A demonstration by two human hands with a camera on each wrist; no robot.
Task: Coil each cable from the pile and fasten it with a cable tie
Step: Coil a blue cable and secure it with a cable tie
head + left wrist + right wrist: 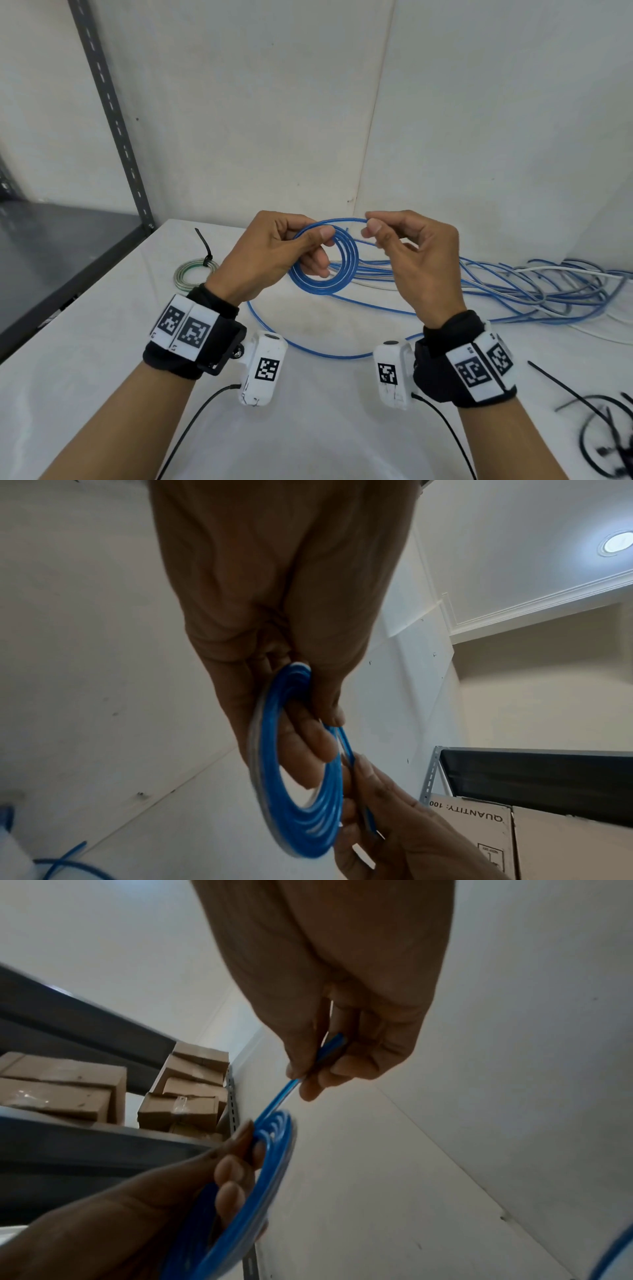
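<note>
Several turns of thin blue plastic-sheathed cable (323, 263) sit wound in our left hand (270, 255), its grip pinching the coil above the white surface (102, 342) near its far edge. Our right hand (411, 260) pinches the feeding strand. We judge coiling mid-way; next, another loop from the slack trailing right.

Both hands were up over the middle of the table (102, 359) — left hand (270, 253) and right hand (414, 260) side by side, the coil (322, 263) between them. Cable pile (534, 287) sprawled off to the right, a tied coil (193, 275) sat far left, loose cable ties (603, 428) near right — shelving (61, 240) beyond the left edge.
</note>
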